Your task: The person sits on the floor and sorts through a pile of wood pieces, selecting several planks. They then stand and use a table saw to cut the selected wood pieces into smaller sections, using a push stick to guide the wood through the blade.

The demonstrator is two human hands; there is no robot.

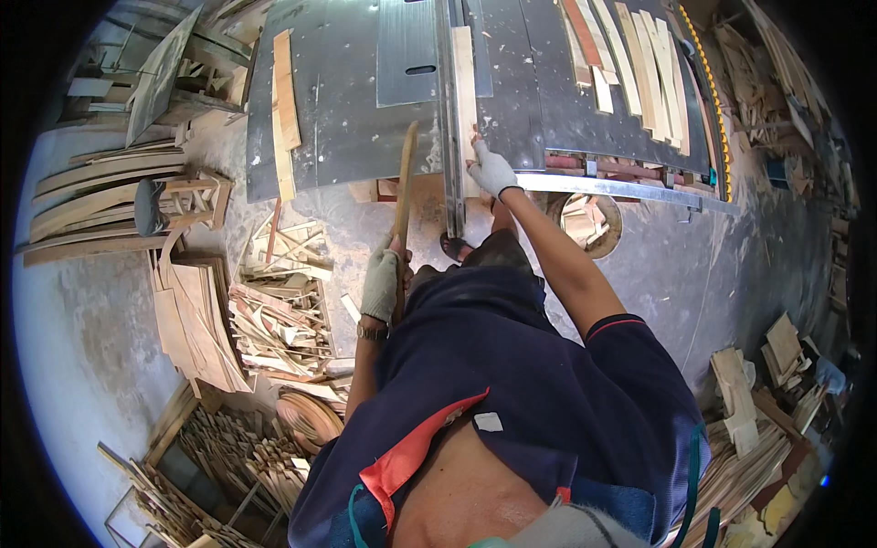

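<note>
Left hand [382, 281] (gloved), at 9 o'clock of the view: clamped on a wooden stick [405, 183], which points toward 12 o'clock. Right hand [493, 171], at 1 o'clock: beside a pale board [464, 82] at 12 o'clock on the dark table [352, 119]; finger closure cannot be determined.

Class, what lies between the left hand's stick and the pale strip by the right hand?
The head view shows a metal rail and dark tabletop between stick and strip.
</note>
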